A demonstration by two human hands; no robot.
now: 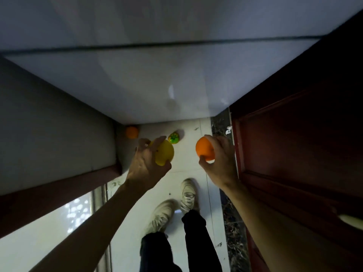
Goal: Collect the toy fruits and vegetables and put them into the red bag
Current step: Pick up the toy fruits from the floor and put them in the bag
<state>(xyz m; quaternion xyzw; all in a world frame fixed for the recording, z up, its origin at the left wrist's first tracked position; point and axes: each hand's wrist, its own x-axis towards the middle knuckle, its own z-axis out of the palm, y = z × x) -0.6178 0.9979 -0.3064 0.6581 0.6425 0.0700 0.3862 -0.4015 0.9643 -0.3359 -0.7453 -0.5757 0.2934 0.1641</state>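
My left hand point(146, 163) grips a yellow toy fruit point(165, 153), held above the white tiled floor. My right hand point(220, 160) holds an orange toy fruit point(204, 151) at about the same height. On the floor beyond, a second orange toy fruit point(132, 132) lies in the corner against the wall. A small green and yellow toy vegetable point(173, 138) sits just right of it, past my left hand's fingertips. The red bag is not in view.
A white wall point(157, 85) closes the passage ahead and a grey wall point(49, 124) runs along the left. A dark red wooden door point(294, 144) stands at the right. My feet in white shoes point(188, 195) stand on the tiles point(188, 169) below my hands.
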